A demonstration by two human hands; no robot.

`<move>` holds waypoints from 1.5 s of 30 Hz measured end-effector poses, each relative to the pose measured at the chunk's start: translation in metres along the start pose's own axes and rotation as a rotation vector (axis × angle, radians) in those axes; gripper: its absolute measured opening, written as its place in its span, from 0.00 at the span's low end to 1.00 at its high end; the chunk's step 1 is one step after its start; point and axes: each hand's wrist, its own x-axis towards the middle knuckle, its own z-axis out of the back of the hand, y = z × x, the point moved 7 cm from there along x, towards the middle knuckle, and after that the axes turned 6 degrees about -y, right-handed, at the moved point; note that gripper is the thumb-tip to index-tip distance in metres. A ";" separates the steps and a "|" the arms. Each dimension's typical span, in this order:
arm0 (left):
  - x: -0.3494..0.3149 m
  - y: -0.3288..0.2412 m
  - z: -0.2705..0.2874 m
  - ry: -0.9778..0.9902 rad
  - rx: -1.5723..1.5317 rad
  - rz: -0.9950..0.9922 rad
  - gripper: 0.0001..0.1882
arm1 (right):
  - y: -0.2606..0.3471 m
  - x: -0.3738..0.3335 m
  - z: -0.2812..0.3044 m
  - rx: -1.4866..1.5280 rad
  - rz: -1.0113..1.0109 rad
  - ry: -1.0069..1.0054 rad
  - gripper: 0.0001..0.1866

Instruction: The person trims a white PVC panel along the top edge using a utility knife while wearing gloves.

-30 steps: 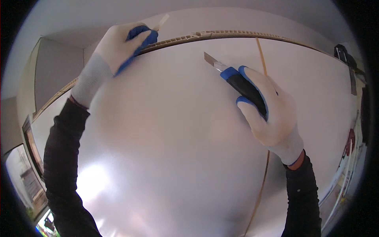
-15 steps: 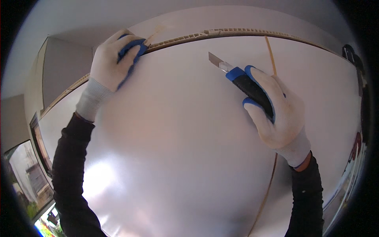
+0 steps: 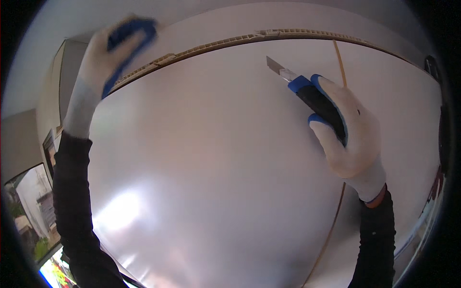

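Observation:
My right hand (image 3: pixel 357 132) is wrapped round a utility knife (image 3: pixel 319 103) with a black and blue handle. Its blade (image 3: pixel 274 65) is out and points up and left, over a large glossy white panel (image 3: pixel 206 144). At the upper left, my left hand (image 3: pixel 113 55) is raised by the panel's far edge, blurred by motion. Its blue-coated fingers are curled in, and whatever may be between them cannot be made out. Both hands wear white gloves with blue coating. A tan, ridged edge strip (image 3: pixel 211 48) runs along the far edge.
A thin tan line (image 3: pixel 331 230) crosses the panel on the right, passing behind my right hand. Light glares off the panel at lower left. A grey box-like cabinet (image 3: pixel 73 72) and a picture-like panel (image 3: pixel 33 206) stand left. Dark objects (image 3: pixel 444 129) border the right side.
My left hand has moved left and up, away from the edge strip. The small tan blur at its fingertips no longer shows. My right hand and the knife sit slightly farther right.

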 end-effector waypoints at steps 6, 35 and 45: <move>-0.058 -0.029 -0.043 0.555 0.333 -0.285 0.14 | -0.001 0.001 -0.005 -0.037 0.086 -0.056 0.27; -0.026 0.062 -0.065 0.223 0.332 0.138 0.14 | -0.014 -0.008 -0.017 -0.061 0.149 -0.029 0.30; -0.032 0.058 -0.059 0.118 0.477 0.117 0.16 | -0.013 -0.017 -0.020 -0.037 0.133 0.025 0.31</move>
